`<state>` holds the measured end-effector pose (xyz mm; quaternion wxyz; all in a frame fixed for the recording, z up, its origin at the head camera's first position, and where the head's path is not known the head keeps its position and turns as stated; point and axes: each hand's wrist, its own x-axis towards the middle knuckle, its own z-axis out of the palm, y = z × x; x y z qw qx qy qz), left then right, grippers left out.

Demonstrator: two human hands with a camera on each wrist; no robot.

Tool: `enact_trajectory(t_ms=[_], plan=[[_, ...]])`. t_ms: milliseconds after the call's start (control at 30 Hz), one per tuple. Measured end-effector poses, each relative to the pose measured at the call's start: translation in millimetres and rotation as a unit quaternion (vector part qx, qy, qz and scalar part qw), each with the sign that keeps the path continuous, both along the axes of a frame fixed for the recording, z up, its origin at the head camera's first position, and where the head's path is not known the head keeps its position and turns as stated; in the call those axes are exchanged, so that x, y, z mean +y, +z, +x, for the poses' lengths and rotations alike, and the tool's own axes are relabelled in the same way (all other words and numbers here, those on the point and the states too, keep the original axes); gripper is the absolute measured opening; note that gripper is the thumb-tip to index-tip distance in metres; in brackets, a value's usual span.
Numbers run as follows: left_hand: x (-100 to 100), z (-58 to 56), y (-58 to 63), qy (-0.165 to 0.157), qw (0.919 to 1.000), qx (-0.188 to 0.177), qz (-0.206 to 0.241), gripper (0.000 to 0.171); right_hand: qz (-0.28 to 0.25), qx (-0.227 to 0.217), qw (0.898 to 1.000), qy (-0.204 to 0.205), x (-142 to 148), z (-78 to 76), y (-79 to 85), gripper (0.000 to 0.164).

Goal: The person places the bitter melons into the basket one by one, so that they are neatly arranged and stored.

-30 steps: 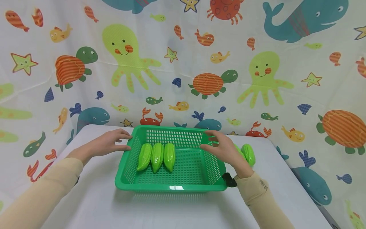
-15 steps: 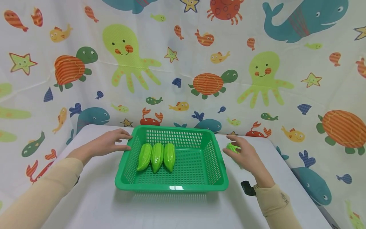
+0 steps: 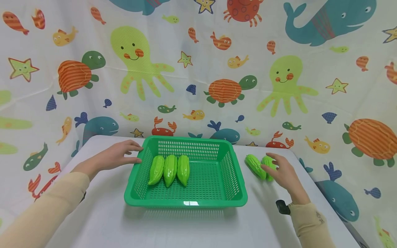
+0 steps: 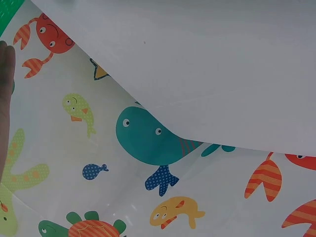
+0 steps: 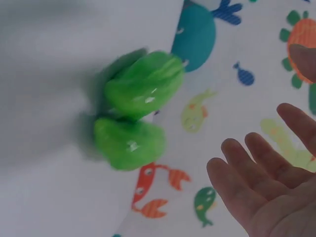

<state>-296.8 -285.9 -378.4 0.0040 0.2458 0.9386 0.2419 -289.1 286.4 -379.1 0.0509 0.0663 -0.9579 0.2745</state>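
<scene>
A green plastic basket [image 3: 186,204] with slotted walls stands mid-table. Inside, toward its left, three glossy bitter melons lie side by side, the middle one [image 3: 170,168] between its neighbours. At the basket's left rim, my left hand [image 3: 118,155] has its fingertips right by the edge, fingers loosely bent around nothing. To the right of the basket lie two more bitter melons, a nearer-to-basket one [image 3: 255,166] and an outer one [image 3: 268,162]. Over the outer one hovers my right hand [image 3: 285,174], its fingers spread and holding nothing; in the right wrist view the palm [image 5: 266,182] shows bare.
The white table [image 3: 186,230] ends at a far edge and a slanting right edge. Behind it hangs a curtain [image 3: 198,69] printed with sea animals. The basket's right wall [image 3: 232,175] stands between its inside and the two outer melons.
My right hand has moved right, from over the basket's right rim to above the outer melon, uncovering the nearer one. The left hand and the basket stay put.
</scene>
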Motion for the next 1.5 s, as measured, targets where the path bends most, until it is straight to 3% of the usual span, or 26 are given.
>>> enact_trajectory(t_ms=[300,500,1200,1500], plan=[[1,0.0,-1.1,-0.003,1.0000,0.001,-0.001,0.059,0.011,-0.051,0.998,-0.043,36,-15.2,-30.3,0.065],[2,1.9,0.4,-0.002,1.0000,-0.007,-0.001,0.061,0.006,-0.083,0.995,-0.051,47,-22.6,-41.7,0.068],[0,-0.5,-1.1,0.002,1.0000,-0.005,0.000,0.061,-0.043,-0.162,0.984,-0.064,53,-51.3,-57.6,0.066],[0,-0.6,-0.3,0.002,1.0000,-0.004,0.000,0.061,-0.032,-0.154,0.987,-0.040,53,-59.0,-57.7,0.064]])
